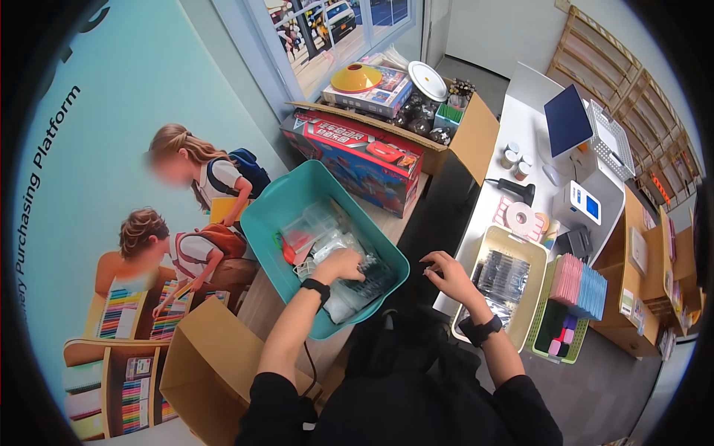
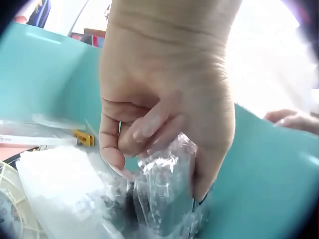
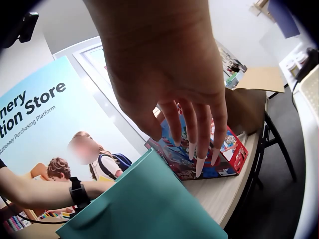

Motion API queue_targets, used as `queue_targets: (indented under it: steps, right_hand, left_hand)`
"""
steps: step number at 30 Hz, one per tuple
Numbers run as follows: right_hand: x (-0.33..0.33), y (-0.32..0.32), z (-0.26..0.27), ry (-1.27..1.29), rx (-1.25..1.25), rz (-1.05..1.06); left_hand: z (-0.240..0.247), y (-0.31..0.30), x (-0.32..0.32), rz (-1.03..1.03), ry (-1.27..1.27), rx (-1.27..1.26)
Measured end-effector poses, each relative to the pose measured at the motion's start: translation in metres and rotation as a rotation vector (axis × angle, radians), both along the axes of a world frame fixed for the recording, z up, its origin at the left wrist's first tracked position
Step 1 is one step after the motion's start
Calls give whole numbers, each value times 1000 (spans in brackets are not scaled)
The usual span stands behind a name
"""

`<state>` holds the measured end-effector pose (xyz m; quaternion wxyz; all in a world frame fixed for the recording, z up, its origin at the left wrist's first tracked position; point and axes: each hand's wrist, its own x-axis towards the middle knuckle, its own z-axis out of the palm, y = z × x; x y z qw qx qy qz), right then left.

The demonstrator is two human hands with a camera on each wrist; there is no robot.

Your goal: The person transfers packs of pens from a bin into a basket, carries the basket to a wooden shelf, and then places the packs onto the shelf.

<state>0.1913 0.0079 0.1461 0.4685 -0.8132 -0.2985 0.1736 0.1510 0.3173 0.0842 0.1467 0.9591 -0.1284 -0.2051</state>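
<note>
My left hand [image 1: 338,266] reaches down into a teal bin [image 1: 269,215] of clear plastic packages. In the left wrist view, its curled fingers and thumb grip a crinkled clear plastic packet [image 2: 167,204]. A white packet [image 2: 60,189] and a round cream lattice piece [image 2: 12,199] lie beside it. Red-handled scissors-like items [image 1: 287,249] show at the bin's left side. My right hand [image 1: 451,276] hovers between the bin and a cream basket [image 1: 526,256], fingers loosely bent and holding nothing. Dark, clear-wrapped packets [image 1: 502,276] fill that basket.
A red toy box [image 1: 357,160] and a loaded cardboard box [image 1: 476,137] stand behind the bin. A green basket [image 1: 539,334] holds pink and blue packs. On the white desk are a barcode scanner [image 1: 515,190] and a label printer [image 1: 576,202]. An open carton [image 1: 212,349] stands lower left.
</note>
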Motion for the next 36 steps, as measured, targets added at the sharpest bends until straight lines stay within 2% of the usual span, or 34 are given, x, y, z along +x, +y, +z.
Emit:
queue_targets:
  steps: [3, 5, 7, 9, 11, 13, 15, 16, 17, 18, 19, 21, 22, 23, 24, 26, 27, 29, 32, 33, 35, 36]
  right_hand:
    - [7, -3, 2, 1, -3, 27]
    - [14, -1, 5, -14, -2, 59]
    - [18, 1, 9, -40, 64, 82]
    - [20, 4, 18, -27, 121, 81]
    - [23, 6, 26, -1, 218, 54]
    - [27, 1, 23, 339, 526, 47]
    - [33, -23, 28, 368, 603, 14]
    - [46, -39, 15, 368, 428, -42]
    - [54, -57, 1, 379, 473, -56]
    - [53, -78, 5, 522, 636, -1]
    - [49, -97, 13, 660, 802, 56]
    - [45, -135, 5, 663, 814, -5]
    - [43, -156, -2, 677, 809, -4]
    - [40, -176, -7, 691, 806, -3]
    - [34, -194, -12, 677, 815, -34]
    - [20, -225, -24, 940, 779, -270]
    - [16, -238, -30, 920, 612, -336]
    - [-5, -269, -32, 778, 156, -210]
    - [-23, -289, -61, 956, 39, -163]
    - [-28, -292, -64, 903, 8, -138]
    - [-28, -295, -70, 871, -196, -8]
    - [-27, -294, -76, 893, -220, 56]
  left_hand:
    - [29, 24, -2, 85, -112, -111]
    - [122, 15, -7, 210, -76, -6]
    - [159, 22, -11, 354, -144, -154]
    - [180, 17, -13, 492, -177, -574]
    - [189, -12, -10, 541, -230, -996]
    - [190, -45, 0, 484, -217, -1222]
    - [184, -77, 18, 372, -171, -1135]
    - [179, -94, 26, 362, -135, -1081]
    - [173, -111, 35, 347, -99, -1025]
    - [165, -130, 42, 291, -171, -1040]
    - [170, -143, 47, 396, 40, -837]
    - [143, -180, 52, 395, 19, -995]
    - [108, -192, 62, 317, -16, -999]
    - [100, -207, 63, 309, 146, -1001]
    - [94, -224, 63, 312, 193, -933]
    - [74, -256, 60, 303, 259, -828]
    - [57, -270, 57, 290, 281, -796]
    - [25, -305, 45, 237, 286, -779]
    - [-5, -310, 37, 161, 496, -646]
    - [5, -312, 35, 151, 578, -491]
    - [-12, -311, 27, 124, 637, -418]
    - [-18, -311, 23, 125, 639, -416]
